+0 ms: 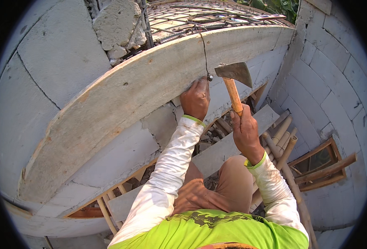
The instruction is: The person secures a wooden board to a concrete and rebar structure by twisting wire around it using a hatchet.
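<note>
Head view, two hands, one hatchet

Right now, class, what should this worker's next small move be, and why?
Probably draw the left hand slightly away from the hatchet: it is held upright in the right hand, and its head appears close to the left one, though depth is hard to judge.

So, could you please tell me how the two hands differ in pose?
The left hand is curled before the pale panel, its grip hidden, while the right hand wraps around the handle of the hatchet. The left hand sits higher in the picture than the right hand. Both are bare, below white sleeves with green cuffs.
</note>
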The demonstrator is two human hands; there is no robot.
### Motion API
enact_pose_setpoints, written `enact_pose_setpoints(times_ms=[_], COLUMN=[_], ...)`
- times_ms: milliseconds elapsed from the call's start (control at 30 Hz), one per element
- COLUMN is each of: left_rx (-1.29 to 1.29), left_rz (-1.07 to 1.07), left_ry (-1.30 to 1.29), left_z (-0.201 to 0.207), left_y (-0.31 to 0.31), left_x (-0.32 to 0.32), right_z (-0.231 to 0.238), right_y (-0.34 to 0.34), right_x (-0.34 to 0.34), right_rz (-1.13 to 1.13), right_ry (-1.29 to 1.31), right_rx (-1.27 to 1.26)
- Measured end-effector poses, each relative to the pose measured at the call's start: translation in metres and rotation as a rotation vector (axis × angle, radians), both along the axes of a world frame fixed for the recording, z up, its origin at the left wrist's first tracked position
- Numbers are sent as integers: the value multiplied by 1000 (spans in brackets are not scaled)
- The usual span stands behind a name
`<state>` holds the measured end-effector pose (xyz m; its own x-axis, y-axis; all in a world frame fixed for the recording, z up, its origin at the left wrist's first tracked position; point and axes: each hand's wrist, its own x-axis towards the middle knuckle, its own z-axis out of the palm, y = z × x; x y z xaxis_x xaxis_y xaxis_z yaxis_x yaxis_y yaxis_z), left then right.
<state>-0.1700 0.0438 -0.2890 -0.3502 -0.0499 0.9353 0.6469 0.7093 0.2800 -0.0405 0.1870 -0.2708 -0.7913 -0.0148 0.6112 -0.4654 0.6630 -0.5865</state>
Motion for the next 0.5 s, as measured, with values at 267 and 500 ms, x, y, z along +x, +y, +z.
enact_pose_setpoints(times_ms=[267, 500], left_rx=[-2, -124], left_rz=[14, 13], left_ry=[38, -338], left_z=[0, 26], left_y=[3, -16], left_x=[1, 38], right_z=[2, -3], right_y=[1, 10], right_x=[2, -4], right_rz=[36, 41], right_ry=[39, -87], right_rx=[-4, 110])
